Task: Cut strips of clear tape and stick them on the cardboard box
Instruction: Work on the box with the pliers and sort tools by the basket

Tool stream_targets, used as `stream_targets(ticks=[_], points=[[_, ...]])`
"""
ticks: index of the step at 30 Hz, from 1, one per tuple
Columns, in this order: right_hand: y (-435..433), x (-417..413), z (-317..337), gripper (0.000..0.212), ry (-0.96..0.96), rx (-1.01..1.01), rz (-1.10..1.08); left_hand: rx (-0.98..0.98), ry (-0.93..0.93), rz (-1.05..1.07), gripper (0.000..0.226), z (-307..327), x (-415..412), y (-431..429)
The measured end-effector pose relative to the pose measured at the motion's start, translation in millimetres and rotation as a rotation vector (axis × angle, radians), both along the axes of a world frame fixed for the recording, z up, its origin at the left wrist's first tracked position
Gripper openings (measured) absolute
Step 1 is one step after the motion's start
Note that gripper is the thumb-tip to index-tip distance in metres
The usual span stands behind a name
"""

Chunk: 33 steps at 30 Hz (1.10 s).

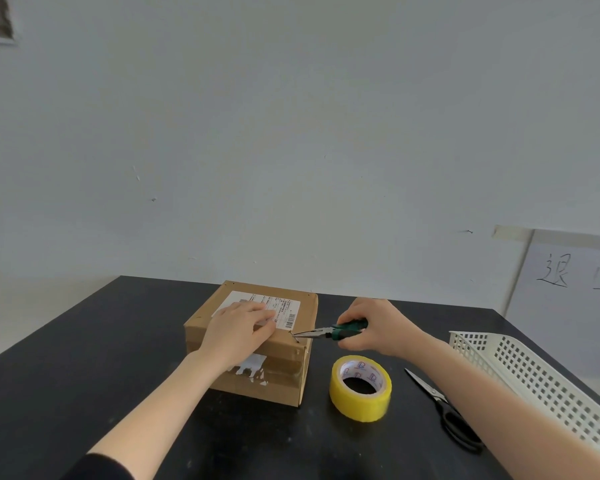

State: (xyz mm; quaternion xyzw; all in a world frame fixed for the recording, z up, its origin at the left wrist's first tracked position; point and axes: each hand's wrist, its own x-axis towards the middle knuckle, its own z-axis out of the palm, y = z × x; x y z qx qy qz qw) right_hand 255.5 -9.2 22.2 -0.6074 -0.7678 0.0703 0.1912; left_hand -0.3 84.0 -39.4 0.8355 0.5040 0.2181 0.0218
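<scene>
Left hand [238,332] rests on the box [284,368], fingers [262,315] straight; right hand [378,327] clenches pliers [329,331], their tips touching the box edge beside the left fingertips.

We see a brown cardboard box [281,358], yellow round tape roll [358,405], green-black-handled metal pliers [340,331], white grid-holed plastic basket [534,375], our black worktop [84,358].

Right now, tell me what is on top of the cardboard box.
The left hand lies flat on the cardboard box, over a white shipping label; whatever lies beneath the hand is hidden.
</scene>
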Motion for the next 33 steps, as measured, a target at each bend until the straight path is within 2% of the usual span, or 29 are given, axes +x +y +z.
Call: stream_targets(ticks=[15,26,33], points=[[-0.2,-7.2,7.0,0.018,0.136,0.073,-0.028,-0.005,0.002,-0.01,0.043,1.6,-1.0,-0.9],[-13.4,11.4,7.5,0.016,0.206,0.115,-0.093,-0.101,0.019,-0.038,0.04,18.5,5.4,-0.1],[-27.8,34.9,2.3,0.013,0.287,0.127,-0.177,-0.126,-0.065,-0.105,0.03,24.6,16.8,-3.4]])
